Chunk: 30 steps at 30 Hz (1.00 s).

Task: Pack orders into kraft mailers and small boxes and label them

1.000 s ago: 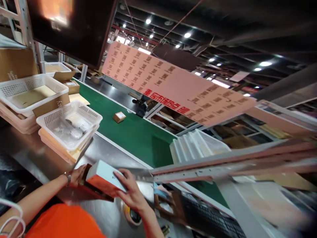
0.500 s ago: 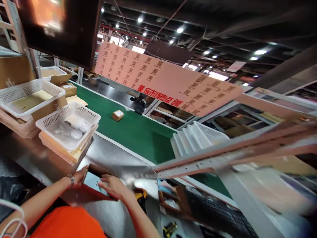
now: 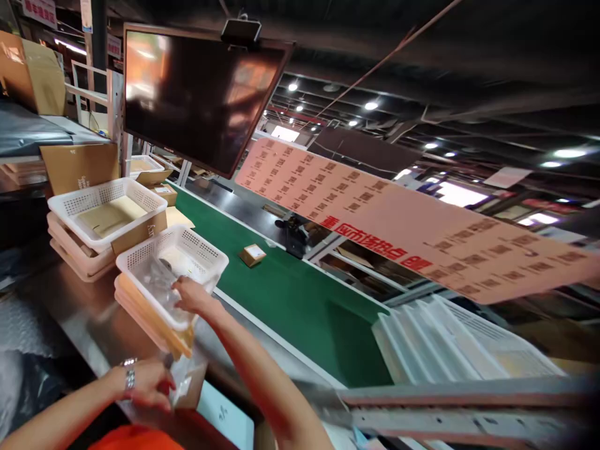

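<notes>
My right hand (image 3: 191, 296) reaches over the rim of a white perforated basket (image 3: 206, 255) and rests on clear plastic bags (image 3: 159, 281) inside it; its grip is hidden. The basket sits on stacked tan trays (image 3: 140, 312) on the steel bench (image 3: 89, 319). My left hand (image 3: 146, 384), a bracelet on its wrist, is low at the bench's near edge and pinches a clear plastic bag (image 3: 180, 380) in front of a brown carton flap (image 3: 195, 389). A box with a light blue top (image 3: 225, 417) lies just below.
A green conveyor belt (image 3: 290, 294) runs past the bench with a small cardboard box (image 3: 252, 254) on it. More white baskets (image 3: 100, 209) stand at the left. A dark monitor (image 3: 201, 94) and a pink sign (image 3: 398, 231) hang overhead. White trays (image 3: 450, 344) and a metal rail (image 3: 445, 406) are at the right.
The view has swung left and up. My right hand has left the carton and box and gone up into the white basket. My left hand has moved from the carton's edge to a clear bag.
</notes>
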Tool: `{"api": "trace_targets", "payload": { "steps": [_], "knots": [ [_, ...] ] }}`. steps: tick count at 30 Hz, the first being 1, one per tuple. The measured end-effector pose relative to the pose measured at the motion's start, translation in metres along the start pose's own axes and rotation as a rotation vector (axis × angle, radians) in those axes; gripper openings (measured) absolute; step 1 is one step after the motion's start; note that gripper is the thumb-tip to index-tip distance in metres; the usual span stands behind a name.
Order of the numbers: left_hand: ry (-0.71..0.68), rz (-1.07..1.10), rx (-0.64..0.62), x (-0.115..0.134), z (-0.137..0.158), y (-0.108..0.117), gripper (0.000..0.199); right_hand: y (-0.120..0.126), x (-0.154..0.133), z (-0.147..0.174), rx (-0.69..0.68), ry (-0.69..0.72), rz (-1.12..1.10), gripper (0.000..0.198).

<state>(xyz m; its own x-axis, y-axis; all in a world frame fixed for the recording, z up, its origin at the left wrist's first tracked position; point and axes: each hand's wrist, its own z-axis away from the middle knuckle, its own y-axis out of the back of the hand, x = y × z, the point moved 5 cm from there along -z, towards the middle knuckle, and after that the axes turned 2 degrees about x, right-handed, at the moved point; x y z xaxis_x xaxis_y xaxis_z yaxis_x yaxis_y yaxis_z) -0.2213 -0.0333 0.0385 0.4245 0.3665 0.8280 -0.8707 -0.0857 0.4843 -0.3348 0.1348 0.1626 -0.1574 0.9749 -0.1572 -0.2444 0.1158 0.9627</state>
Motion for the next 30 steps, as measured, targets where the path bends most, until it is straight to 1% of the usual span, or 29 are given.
{"api": "trace_targets", "payload": {
  "steps": [1, 3, 5, 6, 7, 9, 11, 13, 16, 17, 19, 21, 22, 23, 24, 25, 26, 27, 28, 30],
  "knots": [
    [-0.006, 0.020, 0.015, 0.001, 0.008, 0.011, 0.056, -0.006, -0.001, -0.014, -0.027, -0.008, 0.020, 0.053],
    [0.001, 0.083, 0.050, 0.002, 0.026, 0.034, 0.050, -0.016, 0.001, -0.033, -0.044, -0.039, 0.028, 0.040],
    [-0.005, 0.197, 0.088, 0.003, 0.042, 0.058, 0.048, -0.023, 0.007, -0.042, -0.033, -0.076, 0.013, 0.020],
    [-0.023, 0.260, 0.108, 0.005, 0.048, 0.070, 0.046, -0.024, 0.011, -0.044, -0.015, -0.092, -0.007, 0.014],
    [-0.047, 0.324, 0.133, 0.007, 0.054, 0.083, 0.045, -0.023, 0.017, -0.045, 0.005, -0.104, -0.036, 0.016],
    [-0.089, 0.427, 0.214, 0.009, 0.060, 0.109, 0.044, -0.015, 0.029, -0.044, 0.057, -0.120, -0.118, 0.021],
    [-0.087, 0.474, 0.334, 0.009, 0.063, 0.136, 0.044, 0.000, 0.044, -0.039, 0.126, -0.122, -0.223, 0.019],
    [-0.054, 0.473, 0.502, 0.007, 0.063, 0.164, 0.043, 0.019, 0.058, -0.030, 0.204, -0.116, -0.337, 0.019],
    [-0.040, 0.469, 0.751, 0.009, 0.059, 0.198, 0.042, 0.044, 0.066, -0.014, 0.300, -0.096, -0.479, 0.030],
    [-0.044, 0.480, 0.809, 0.012, 0.055, 0.206, 0.043, 0.049, 0.065, -0.009, 0.336, -0.099, -0.543, 0.032],
    [-0.056, 0.524, 0.876, 0.020, 0.044, 0.213, 0.052, 0.056, 0.057, -0.002, 0.434, -0.137, -0.694, 0.038],
    [-0.064, 0.574, 0.888, 0.030, 0.029, 0.213, 0.072, 0.058, 0.040, 0.003, 0.533, -0.157, -0.804, 0.042],
    [-0.070, 0.589, 0.884, 0.035, 0.021, 0.212, 0.083, 0.057, 0.028, 0.004, 0.561, -0.130, -0.812, 0.041],
    [-0.078, 0.589, 0.886, 0.040, 0.014, 0.212, 0.089, 0.057, 0.014, 0.005, 0.569, -0.071, -0.783, 0.040],
    [-0.087, 0.570, 0.906, 0.044, 0.010, 0.213, 0.087, 0.057, 0.000, 0.005, 0.562, 0.009, -0.744, 0.037],
    [-0.100, 0.533, 0.938, 0.046, 0.007, 0.215, 0.077, 0.056, -0.012, 0.006, 0.546, 0.094, -0.705, 0.035],
    [-0.114, 0.486, 0.975, 0.046, 0.007, 0.218, 0.063, 0.056, -0.021, 0.007, 0.531, 0.164, -0.670, 0.034],
    [-0.122, 0.438, 1.013, 0.044, 0.008, 0.222, 0.051, 0.056, -0.025, 0.007, 0.519, 0.211, -0.647, 0.034],
    [-0.117, 0.398, 1.048, 0.040, 0.011, 0.227, 0.044, 0.056, -0.024, 0.006, 0.508, 0.230, -0.640, 0.034],
    [-0.074, 0.364, 1.117, 0.026, 0.023, 0.237, 0.040, 0.053, -0.008, -0.001, 0.465, 0.189, -0.651, 0.035]
  ]
}}
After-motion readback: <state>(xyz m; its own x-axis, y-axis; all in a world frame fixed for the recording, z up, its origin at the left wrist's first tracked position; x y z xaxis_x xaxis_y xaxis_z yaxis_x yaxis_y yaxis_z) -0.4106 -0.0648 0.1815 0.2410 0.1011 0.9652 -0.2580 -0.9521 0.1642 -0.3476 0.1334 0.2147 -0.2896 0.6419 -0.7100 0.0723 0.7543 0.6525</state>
